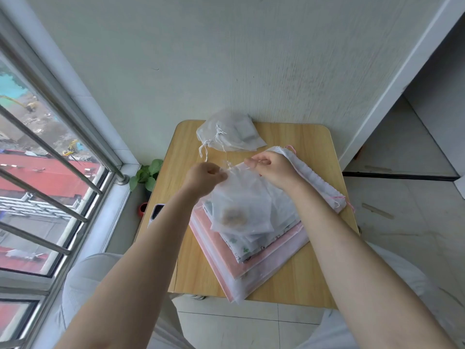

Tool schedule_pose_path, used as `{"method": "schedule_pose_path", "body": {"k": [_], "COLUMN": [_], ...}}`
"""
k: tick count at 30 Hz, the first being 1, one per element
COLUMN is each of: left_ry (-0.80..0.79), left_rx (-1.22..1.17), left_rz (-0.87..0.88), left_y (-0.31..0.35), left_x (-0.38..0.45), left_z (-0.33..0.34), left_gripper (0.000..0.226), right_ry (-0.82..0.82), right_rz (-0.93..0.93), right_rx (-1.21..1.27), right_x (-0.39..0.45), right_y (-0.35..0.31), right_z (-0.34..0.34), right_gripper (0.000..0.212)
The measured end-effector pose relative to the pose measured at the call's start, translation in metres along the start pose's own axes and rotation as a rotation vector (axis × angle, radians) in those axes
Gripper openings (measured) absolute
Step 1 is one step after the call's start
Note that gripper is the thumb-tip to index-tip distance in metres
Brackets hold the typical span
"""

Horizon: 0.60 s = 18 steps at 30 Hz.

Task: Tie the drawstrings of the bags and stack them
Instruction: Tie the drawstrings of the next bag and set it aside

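Observation:
A translucent white drawstring bag (241, 205) with something brownish inside lies on top of a stack of larger bags (254, 258), pink and patterned, on the wooden table (312, 278). My left hand (205, 178) pinches the bag's white drawstring at its gathered mouth. My right hand (273, 170) pinches the other end of the string just to the right. A pile of small white bags (230, 131) with knotted strings sits at the table's far edge. A white bag with pink cord (314, 177) lies under my right wrist.
A phone (156, 214) lies at the table's left edge. A potted green plant (147, 176) and a red pot stand on the floor between table and window. The wall is right behind the table; a barred window runs along the left.

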<state>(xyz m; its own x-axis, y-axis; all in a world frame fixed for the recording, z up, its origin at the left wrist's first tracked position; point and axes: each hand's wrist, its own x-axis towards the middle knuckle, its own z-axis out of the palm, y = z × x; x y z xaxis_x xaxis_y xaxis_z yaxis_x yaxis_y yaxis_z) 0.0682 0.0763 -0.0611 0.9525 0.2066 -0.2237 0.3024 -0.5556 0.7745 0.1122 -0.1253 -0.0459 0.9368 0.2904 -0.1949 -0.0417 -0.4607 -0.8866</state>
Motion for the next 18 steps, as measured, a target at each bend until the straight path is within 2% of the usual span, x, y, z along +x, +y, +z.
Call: {"method": "schedule_pose_path", "body": {"k": [2,4,7,10,12,14,15,17,18], "left_ry": [0.076,0.126,0.193,0.227,0.258,0.282,0.28,0.273,0.275], "left_rx": [-0.202,-0.354,-0.51,-0.651,-0.729,-0.809,-0.849,-0.885,-0.867], "left_rz": [-0.078,-0.145,-0.233,-0.329,-0.387,-0.412,-0.42,-0.437,-0.447], "left_y": [-0.002,-0.002,-0.004,-0.002,0.003,0.011,0.015,0.02,0.022], "left_x": [0.009,0.018,0.034,0.057,0.076,0.094,0.104,0.123,0.131], "left_z": [-0.002,-0.002,0.0,-0.001,-0.004,-0.008,-0.009,-0.01,-0.01], "left_gripper": [0.025,0.029,0.026,0.016,0.013,0.01,0.009,0.012,0.014], "right_ry": [-0.154,-0.293,-0.324,-0.119,0.105,0.296,0.338,0.293,0.234], "right_rz": [0.098,0.203,0.285,0.242,0.181,0.073,0.007,-0.099,-0.135], "right_rx": [-0.143,-0.343,-0.584,-0.813,-0.725,-0.609,-0.564,-0.526,-0.546], "right_x": [0.004,0.012,0.038,0.082,0.112,0.134,0.144,0.164,0.171], "right_y": [0.006,0.013,0.022,0.014,-0.002,-0.025,-0.036,-0.048,-0.047], "right_z": [-0.009,-0.015,-0.017,-0.017,-0.023,-0.026,-0.024,-0.011,-0.002], "right_gripper": [0.046,0.036,0.038,0.013,0.009,0.023,0.033,0.053,0.057]}}
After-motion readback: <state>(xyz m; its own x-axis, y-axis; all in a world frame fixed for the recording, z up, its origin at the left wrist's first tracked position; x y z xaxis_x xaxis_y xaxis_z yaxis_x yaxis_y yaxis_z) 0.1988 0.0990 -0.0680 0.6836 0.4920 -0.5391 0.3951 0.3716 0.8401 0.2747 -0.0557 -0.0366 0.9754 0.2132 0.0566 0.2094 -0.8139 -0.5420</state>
